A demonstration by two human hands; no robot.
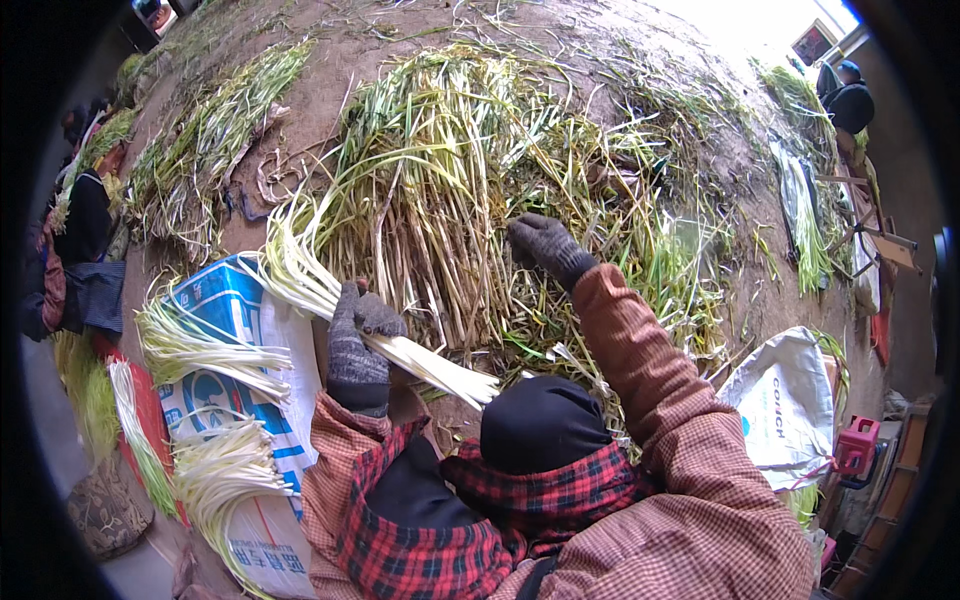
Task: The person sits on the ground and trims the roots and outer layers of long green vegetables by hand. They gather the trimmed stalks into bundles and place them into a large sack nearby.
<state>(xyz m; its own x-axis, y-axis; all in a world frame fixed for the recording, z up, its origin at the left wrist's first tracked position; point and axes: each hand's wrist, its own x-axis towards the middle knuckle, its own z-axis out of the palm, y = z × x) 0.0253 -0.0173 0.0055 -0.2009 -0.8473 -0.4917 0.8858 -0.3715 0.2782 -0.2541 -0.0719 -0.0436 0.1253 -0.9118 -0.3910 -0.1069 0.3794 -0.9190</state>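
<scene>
My left hand (360,330), in a grey knit glove, grips a bunch of cleaned leafy stalks (431,367), like blanched garlic greens. Their white ends point toward my knees and the yellow-green leaves trail to the upper left. My right hand (544,244), gloved too, is over the right side of a heap of uncleaned stalks (435,210). Its fingers are curled, and whether anything is in them is hidden. Brown, withered outer layers cover the lower stalks of that heap. Left of me, two cleaned bunches (214,349) (229,469) lie on a blue and white woven sack (296,375).
Loose leaf scraps (630,165) litter the dirt floor (757,300). A white sack (780,405) with printing stands at my right, close to a pink plastic object (856,446). Another stalk pile (217,142) lies upper left. A person (86,225) sits at the left rim.
</scene>
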